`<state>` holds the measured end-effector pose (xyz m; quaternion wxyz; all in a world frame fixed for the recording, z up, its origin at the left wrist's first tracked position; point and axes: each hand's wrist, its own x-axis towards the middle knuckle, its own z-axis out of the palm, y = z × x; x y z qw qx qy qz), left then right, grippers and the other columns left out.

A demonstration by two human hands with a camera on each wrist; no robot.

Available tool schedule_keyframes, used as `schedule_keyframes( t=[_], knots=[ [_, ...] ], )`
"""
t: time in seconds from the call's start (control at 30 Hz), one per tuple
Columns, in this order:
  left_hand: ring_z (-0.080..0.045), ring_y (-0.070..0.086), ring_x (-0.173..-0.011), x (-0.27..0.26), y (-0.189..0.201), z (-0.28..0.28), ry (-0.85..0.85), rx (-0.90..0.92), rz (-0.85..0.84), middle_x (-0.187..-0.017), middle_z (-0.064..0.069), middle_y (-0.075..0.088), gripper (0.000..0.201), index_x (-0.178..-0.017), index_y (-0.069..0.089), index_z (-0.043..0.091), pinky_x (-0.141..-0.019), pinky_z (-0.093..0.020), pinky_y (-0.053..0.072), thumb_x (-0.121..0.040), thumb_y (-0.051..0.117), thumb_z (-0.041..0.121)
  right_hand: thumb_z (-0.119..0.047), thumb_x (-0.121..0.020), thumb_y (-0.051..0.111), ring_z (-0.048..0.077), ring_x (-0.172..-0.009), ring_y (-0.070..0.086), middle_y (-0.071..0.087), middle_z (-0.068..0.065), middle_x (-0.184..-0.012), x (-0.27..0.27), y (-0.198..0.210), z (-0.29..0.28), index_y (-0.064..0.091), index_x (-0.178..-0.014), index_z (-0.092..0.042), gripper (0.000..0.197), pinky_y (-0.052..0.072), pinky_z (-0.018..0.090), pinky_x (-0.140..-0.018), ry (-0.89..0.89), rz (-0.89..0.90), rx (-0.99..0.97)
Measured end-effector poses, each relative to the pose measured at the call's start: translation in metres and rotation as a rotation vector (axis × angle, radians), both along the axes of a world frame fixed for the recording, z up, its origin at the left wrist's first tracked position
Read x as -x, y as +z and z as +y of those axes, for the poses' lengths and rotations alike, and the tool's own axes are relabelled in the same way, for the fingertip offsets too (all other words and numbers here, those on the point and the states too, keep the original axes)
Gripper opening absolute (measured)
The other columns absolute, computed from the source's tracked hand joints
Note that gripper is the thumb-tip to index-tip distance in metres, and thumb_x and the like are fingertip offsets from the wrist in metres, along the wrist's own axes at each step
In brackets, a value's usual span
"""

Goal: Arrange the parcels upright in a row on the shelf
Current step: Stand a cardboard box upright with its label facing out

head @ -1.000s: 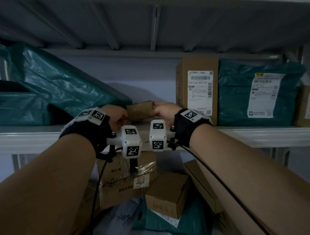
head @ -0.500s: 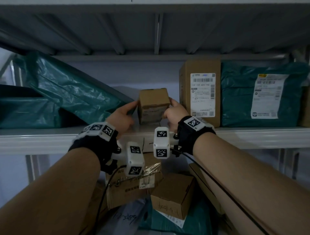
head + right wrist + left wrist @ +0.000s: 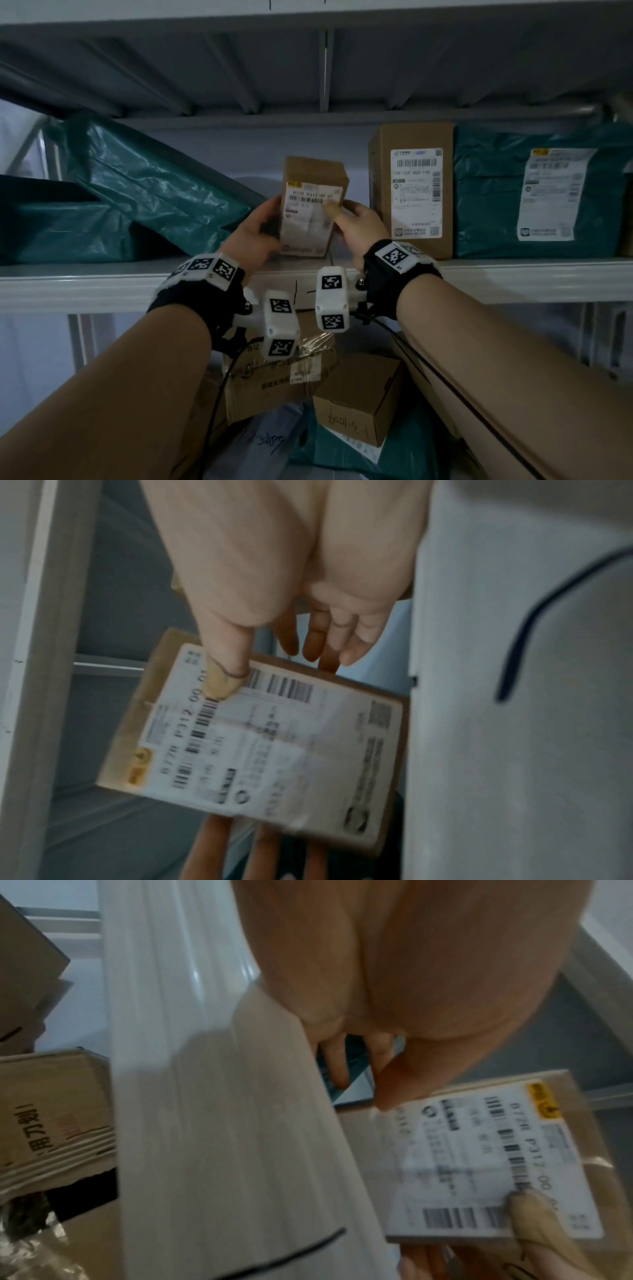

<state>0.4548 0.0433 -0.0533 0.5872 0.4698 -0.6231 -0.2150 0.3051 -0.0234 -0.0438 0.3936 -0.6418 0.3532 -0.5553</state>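
Note:
A small brown cardboard parcel [image 3: 310,205] with a white barcode label stands on end on the shelf board [image 3: 513,281], tilted slightly, label toward me. My left hand [image 3: 263,226] holds its left side, thumb at the front edge and fingers behind. On the other side my right hand [image 3: 352,219] pinches it, thumb on the label and fingers behind. The left wrist view shows the parcel [image 3: 479,1150] below my left hand [image 3: 394,1042]. The right wrist view shows the label [image 3: 274,750] under my right thumb [image 3: 222,680]. To its right a tall brown box [image 3: 411,192] and a teal bag [image 3: 534,192] stand upright.
Teal bags [image 3: 137,192] lie slumped on the shelf's left part, close to my left hand. A narrow gap separates the small parcel from the tall box. Below the shelf lie loose cardboard boxes [image 3: 356,397] and mailers. The upper shelf's underside [image 3: 322,68] hangs low overhead.
The small parcel lay low between my hands, then was raised and turned on end. Its labelled face has come round toward me, and my right thumb now lies on the label.

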Motion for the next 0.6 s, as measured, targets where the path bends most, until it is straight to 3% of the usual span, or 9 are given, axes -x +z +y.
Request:
schedule_keyframes(
  t=[0.03,0.1,0.17,0.23,0.33,0.37,0.43,0.53,0.6],
  knots=[
    [-0.026,0.05,-0.128,-0.001,-0.001,-0.001,-0.014,0.013,0.01,-0.142,-0.005,0.05,0.087,-0.148,0.03,0.028,-0.094,-0.041,0.05,-0.079,0.046,-0.022,-0.075,-0.046,0.061,0.022,-0.111,0.063,0.063,0.006,-0.13,0.0,0.0,-0.002,0.048,-0.137,-0.016,0.109,0.05,0.029,-0.083,0.009,0.005,0.004],
    [-0.026,0.052,-0.127,0.0,-0.001,-0.001,-0.032,0.029,0.028,-0.141,-0.005,0.052,0.092,-0.148,0.026,0.033,-0.101,-0.051,0.047,-0.078,0.048,-0.022,-0.073,-0.063,0.057,0.015,-0.085,0.066,0.068,0.003,-0.117,0.001,0.002,0.009,0.058,-0.123,-0.014,0.084,0.042,0.02,-0.061,0.022,0.027,0.039],
    [-0.024,0.052,-0.126,0.0,-0.001,-0.002,-0.03,0.02,0.028,-0.141,-0.004,0.052,0.094,-0.149,0.021,0.035,-0.103,-0.051,0.045,-0.079,0.05,-0.02,-0.06,-0.084,0.049,0.009,-0.066,0.056,0.069,0.0,-0.104,0.003,0.004,0.013,0.062,-0.099,-0.023,0.042,0.039,0.019,-0.056,0.057,0.04,0.077],
    [-0.021,0.054,-0.125,0.001,-0.001,-0.002,0.002,-0.005,-0.013,-0.141,-0.003,0.051,0.094,-0.15,0.016,0.036,-0.104,-0.049,0.045,-0.079,0.058,-0.009,-0.058,-0.089,0.044,0.008,-0.059,0.051,0.067,0.0,-0.098,0.004,0.004,0.01,0.06,-0.094,-0.028,0.035,0.038,0.02,-0.054,0.07,0.054,0.098],
    [-0.021,0.059,-0.118,0.002,-0.002,-0.002,0.098,-0.058,-0.096,-0.136,0.0,0.057,0.09,-0.147,0.025,0.033,-0.103,-0.046,0.046,-0.07,0.07,0.027,-0.058,-0.087,0.046,0.007,-0.053,0.046,0.064,-0.005,-0.085,0.001,0.004,0.006,0.059,-0.117,-0.018,0.051,0.036,0.021,-0.05,0.052,-0.013,0.111],
    [-0.021,0.06,-0.116,0.003,-0.002,-0.002,0.135,-0.074,-0.139,-0.133,0.0,0.06,0.081,-0.144,0.034,0.028,-0.103,-0.044,0.047,-0.071,0.068,0.033,-0.057,-0.087,0.047,0.006,-0.053,0.044,0.059,-0.008,-0.079,0.001,0.004,0.005,0.056,-0.123,-0.018,0.054,0.035,0.02,-0.049,0.044,-0.026,0.099],
    [-0.022,0.06,-0.116,0.009,-0.001,0.002,0.201,-0.088,-0.222,-0.131,-0.001,0.061,0.053,-0.136,0.047,0.021,-0.104,-0.042,0.045,-0.085,0.061,0.028,-0.051,-0.088,0.051,0.003,-0.053,0.043,0.054,-0.011,-0.075,0.002,0.004,0.003,0.053,-0.128,-0.017,0.053,0.032,0.017,-0.047,0.038,-0.043,0.067],
    [-0.022,0.059,-0.117,0.012,-0.001,0.001,0.261,-0.1,-0.307,-0.131,-0.002,0.06,0.048,-0.135,0.047,0.02,-0.105,-0.039,0.044,-0.089,0.059,0.029,-0.04,-0.091,0.054,0.006,-0.06,0.051,0.065,-0.003,-0.09,0.001,0.002,0.003,0.06,-0.117,-0.018,0.035,0.034,0.018,-0.051,0.022,-0.028,0.059],
    [-0.023,0.059,-0.113,0.015,0.0,0.0,0.298,-0.128,-0.342,-0.131,-0.003,0.059,0.053,-0.136,0.043,0.017,-0.098,-0.035,0.046,-0.089,0.058,0.036,-0.038,-0.089,0.056,0.012,-0.077,0.061,0.068,0.002,-0.108,-0.001,0.002,0.004,0.062,-0.12,-0.018,0.037,0.048,0.026,-0.067,-0.014,0.012,0.092]
  ],
)
